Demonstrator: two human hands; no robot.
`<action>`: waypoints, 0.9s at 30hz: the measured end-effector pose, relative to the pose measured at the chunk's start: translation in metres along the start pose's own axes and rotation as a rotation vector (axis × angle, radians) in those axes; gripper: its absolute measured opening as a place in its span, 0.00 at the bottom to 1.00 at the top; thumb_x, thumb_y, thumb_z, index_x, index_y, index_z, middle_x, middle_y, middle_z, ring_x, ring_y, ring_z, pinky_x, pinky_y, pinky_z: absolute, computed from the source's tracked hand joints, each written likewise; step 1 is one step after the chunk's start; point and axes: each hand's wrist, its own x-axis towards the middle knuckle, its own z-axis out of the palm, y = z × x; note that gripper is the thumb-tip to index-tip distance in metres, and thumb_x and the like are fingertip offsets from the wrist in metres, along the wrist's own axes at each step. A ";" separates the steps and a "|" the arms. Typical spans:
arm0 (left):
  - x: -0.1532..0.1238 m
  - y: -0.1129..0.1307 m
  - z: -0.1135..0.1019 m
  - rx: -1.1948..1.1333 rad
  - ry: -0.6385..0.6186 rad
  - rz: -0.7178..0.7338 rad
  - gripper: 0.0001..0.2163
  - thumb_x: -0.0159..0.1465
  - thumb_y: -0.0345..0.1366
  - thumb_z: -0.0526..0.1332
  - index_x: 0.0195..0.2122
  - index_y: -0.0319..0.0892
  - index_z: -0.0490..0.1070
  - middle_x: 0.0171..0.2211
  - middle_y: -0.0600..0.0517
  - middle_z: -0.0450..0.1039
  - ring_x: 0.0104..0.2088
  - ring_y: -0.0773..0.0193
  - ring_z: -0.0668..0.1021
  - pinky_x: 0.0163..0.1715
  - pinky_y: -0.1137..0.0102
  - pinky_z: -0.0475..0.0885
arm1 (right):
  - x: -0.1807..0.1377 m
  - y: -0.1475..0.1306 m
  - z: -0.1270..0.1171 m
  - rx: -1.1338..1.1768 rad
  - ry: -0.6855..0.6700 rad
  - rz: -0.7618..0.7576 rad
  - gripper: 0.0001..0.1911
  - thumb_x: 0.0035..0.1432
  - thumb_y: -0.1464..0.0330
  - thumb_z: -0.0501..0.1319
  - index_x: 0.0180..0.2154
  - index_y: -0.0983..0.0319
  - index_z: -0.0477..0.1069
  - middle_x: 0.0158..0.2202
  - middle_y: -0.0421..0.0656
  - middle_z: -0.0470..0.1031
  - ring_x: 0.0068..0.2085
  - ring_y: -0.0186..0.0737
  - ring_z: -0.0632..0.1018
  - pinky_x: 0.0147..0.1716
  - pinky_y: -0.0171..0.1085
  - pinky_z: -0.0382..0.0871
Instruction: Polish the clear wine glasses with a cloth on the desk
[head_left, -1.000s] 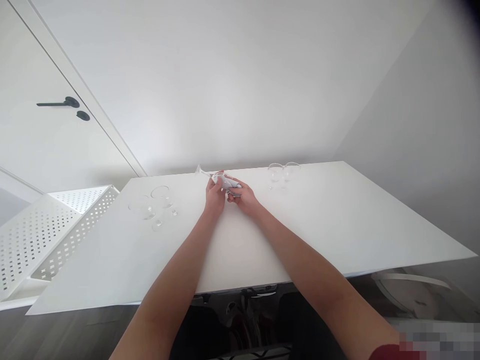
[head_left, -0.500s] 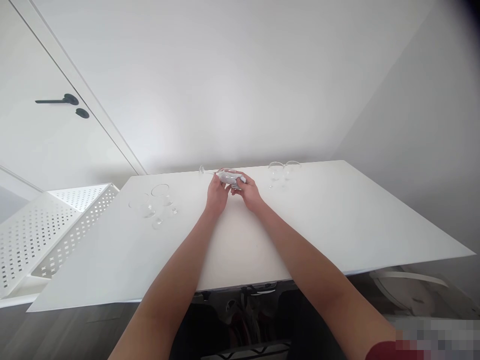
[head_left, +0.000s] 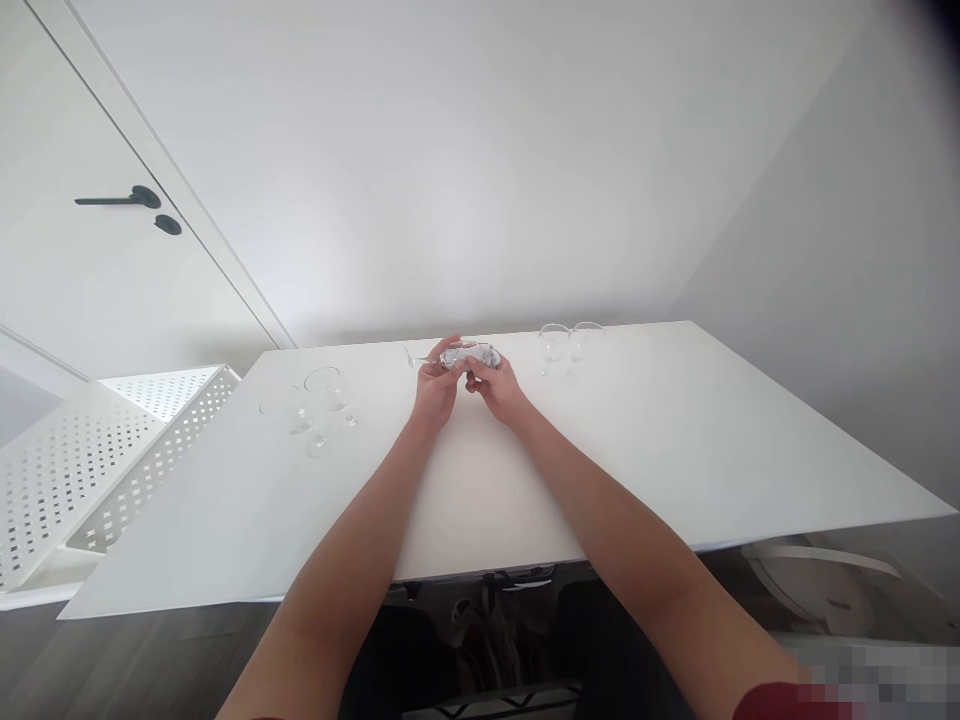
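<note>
A clear stemmed wine glass lies sideways in both hands above the far part of the table, its foot pointing left and its bowl right. My left hand is closed around the glass where stem and bowl meet. White crumpled material, a cloth or tissue, shows at the bowl; whether it is inside or around the glass is hard to tell. My right hand is closed on this white material at the bowl's end, with the thumb on top and fingers curled below.
Two stemmed glasses stand upright on the left of the white table. Another pair of glasses stands at the back, right of my hands. A white perforated rack is beyond the left edge; a wall runs behind.
The glass has turned slightly and its foot has dipped a little. My left fingers now reach over the back of the bowl, and my right thumb has shifted left along the white material.
</note>
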 end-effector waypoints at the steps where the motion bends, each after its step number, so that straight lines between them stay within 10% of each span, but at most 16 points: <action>1: 0.000 -0.001 0.000 0.006 -0.018 -0.011 0.25 0.54 0.38 0.78 0.54 0.49 0.78 0.55 0.45 0.77 0.57 0.49 0.77 0.48 0.61 0.75 | 0.000 -0.002 0.000 -0.011 0.031 -0.036 0.22 0.49 0.56 0.75 0.43 0.58 0.75 0.35 0.40 0.73 0.28 0.32 0.67 0.29 0.36 0.64; 6: -0.001 -0.004 0.002 -0.058 -0.111 -0.126 0.29 0.56 0.32 0.76 0.59 0.49 0.74 0.58 0.45 0.76 0.63 0.51 0.74 0.58 0.56 0.72 | 0.006 -0.007 -0.013 0.043 0.169 -0.186 0.19 0.56 0.51 0.69 0.38 0.58 0.72 0.34 0.40 0.73 0.26 0.32 0.63 0.28 0.37 0.64; 9: 0.000 -0.005 -0.002 -0.091 -0.121 -0.311 0.20 0.64 0.49 0.69 0.53 0.44 0.76 0.50 0.40 0.80 0.54 0.48 0.80 0.50 0.54 0.77 | 0.009 -0.009 -0.021 0.114 0.244 -0.221 0.20 0.61 0.47 0.63 0.36 0.58 0.71 0.30 0.40 0.69 0.26 0.34 0.65 0.26 0.37 0.64; 13: 0.000 -0.004 -0.006 -0.046 -0.322 -0.653 0.34 0.60 0.69 0.59 0.45 0.39 0.78 0.37 0.36 0.80 0.37 0.47 0.83 0.37 0.54 0.79 | 0.005 -0.011 -0.018 0.054 0.191 -0.188 0.19 0.55 0.52 0.70 0.37 0.59 0.72 0.35 0.42 0.74 0.33 0.37 0.74 0.30 0.36 0.70; 19: -0.011 0.004 0.001 0.138 -0.446 -0.526 0.15 0.55 0.38 0.77 0.37 0.38 0.75 0.28 0.50 0.71 0.24 0.69 0.73 0.25 0.71 0.71 | 0.002 -0.007 -0.007 0.053 0.223 -0.170 0.27 0.59 0.40 0.63 0.38 0.58 0.73 0.34 0.43 0.76 0.30 0.37 0.75 0.26 0.37 0.69; 23: -0.008 0.001 -0.001 0.095 -0.237 -0.366 0.16 0.56 0.38 0.76 0.39 0.42 0.71 0.24 0.61 0.57 0.18 0.78 0.54 0.15 0.77 0.51 | 0.007 0.000 -0.003 0.211 0.349 -0.289 0.23 0.59 0.43 0.66 0.38 0.55 0.71 0.37 0.40 0.76 0.35 0.36 0.76 0.32 0.36 0.72; 27: 0.000 -0.007 -0.008 0.024 0.085 -0.164 0.21 0.53 0.40 0.78 0.41 0.46 0.69 0.25 0.62 0.58 0.18 0.78 0.54 0.16 0.78 0.53 | 0.007 0.010 0.002 0.121 0.276 -0.267 0.23 0.61 0.43 0.64 0.42 0.55 0.74 0.39 0.42 0.76 0.36 0.37 0.75 0.33 0.37 0.69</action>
